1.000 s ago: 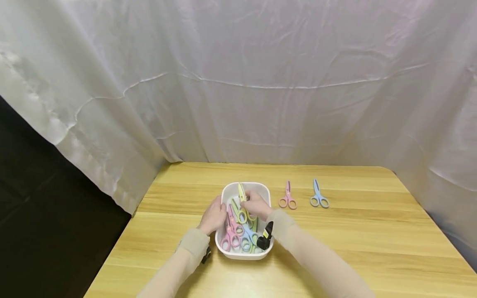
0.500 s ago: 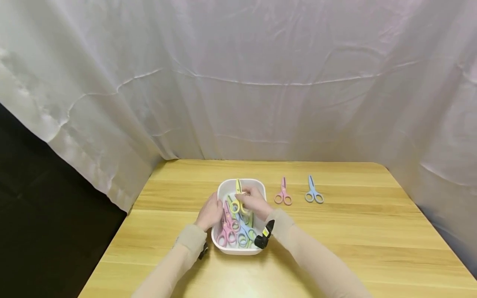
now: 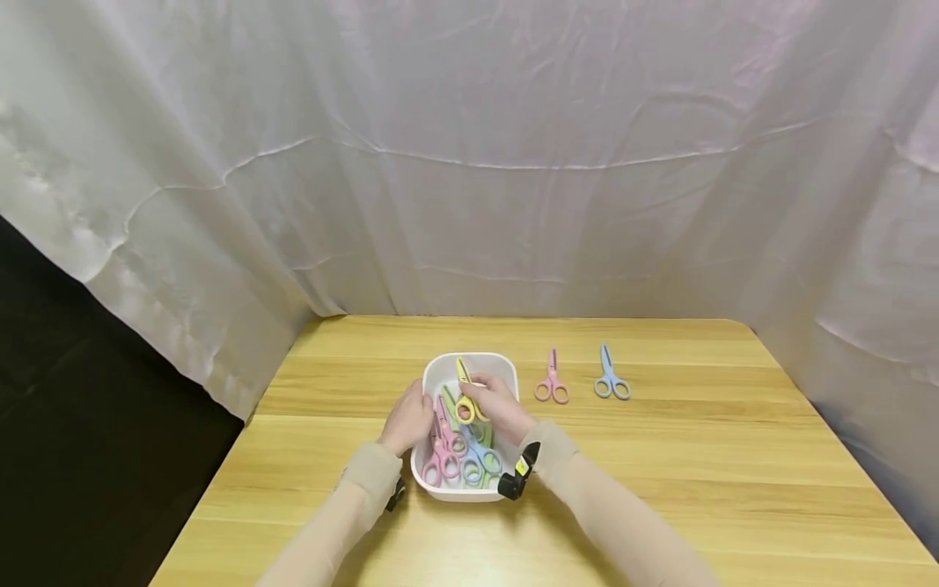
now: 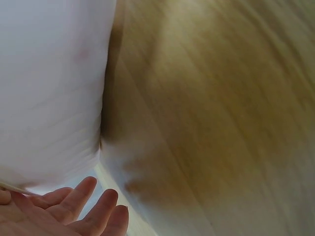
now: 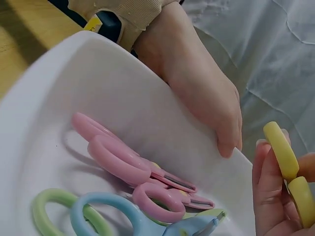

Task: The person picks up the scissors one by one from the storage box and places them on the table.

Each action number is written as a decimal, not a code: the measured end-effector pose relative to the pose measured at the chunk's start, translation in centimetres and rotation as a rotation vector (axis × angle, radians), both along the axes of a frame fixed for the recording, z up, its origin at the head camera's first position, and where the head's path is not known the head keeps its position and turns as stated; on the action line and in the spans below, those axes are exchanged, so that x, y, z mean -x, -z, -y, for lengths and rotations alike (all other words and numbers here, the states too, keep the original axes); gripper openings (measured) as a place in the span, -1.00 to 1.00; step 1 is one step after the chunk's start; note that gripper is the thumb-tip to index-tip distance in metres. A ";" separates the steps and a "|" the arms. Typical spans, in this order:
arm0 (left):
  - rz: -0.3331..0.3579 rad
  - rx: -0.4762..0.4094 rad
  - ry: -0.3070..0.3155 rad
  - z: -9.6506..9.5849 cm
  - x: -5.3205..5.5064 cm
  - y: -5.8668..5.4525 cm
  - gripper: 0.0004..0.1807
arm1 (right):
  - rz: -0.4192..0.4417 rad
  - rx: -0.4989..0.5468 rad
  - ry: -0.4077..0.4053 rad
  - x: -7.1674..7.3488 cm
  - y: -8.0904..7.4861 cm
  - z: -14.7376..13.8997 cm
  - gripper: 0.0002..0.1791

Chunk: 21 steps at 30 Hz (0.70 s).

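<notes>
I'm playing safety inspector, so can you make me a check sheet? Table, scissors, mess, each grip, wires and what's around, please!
Surface: wood-grain table, with a shiny patch in front of the white box.
Job's things: pink scissors, blue scissors and green scissors overlap in the box; a separate pink pair and blue pair lie on the table, right of it; yellow scissors are held over the box.
Clutter: nothing seen.
Grips: left grip holds the box's left rim; right grip pinches the yellow scissors.
Cables: nothing seen.
Surroundings: pale curtain behind and at both sides; black area on the left.

Fingers (image 5: 268, 196) holding yellow scissors (image 5: 282, 152), pink scissors (image 5: 120, 164) inside white bin (image 5: 113, 78)
</notes>
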<state>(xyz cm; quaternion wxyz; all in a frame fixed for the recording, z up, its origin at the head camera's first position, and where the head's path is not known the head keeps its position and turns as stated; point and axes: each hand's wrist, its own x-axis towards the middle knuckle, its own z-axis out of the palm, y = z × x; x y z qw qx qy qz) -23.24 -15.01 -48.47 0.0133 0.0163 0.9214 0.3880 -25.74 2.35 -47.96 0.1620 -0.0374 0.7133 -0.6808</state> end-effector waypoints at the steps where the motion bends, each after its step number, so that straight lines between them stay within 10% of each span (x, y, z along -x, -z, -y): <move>1: -0.001 0.003 -0.002 0.0 0.0 0.1 -0.44 | 0.004 0.007 -0.006 0.0 0.0 0.0 -0.53; 21: 0.010 -0.017 -0.007 0.1 0.5 0.3 -0.43 | 0.039 0.135 -0.046 -1.2 -0.4 -0.8 -0.51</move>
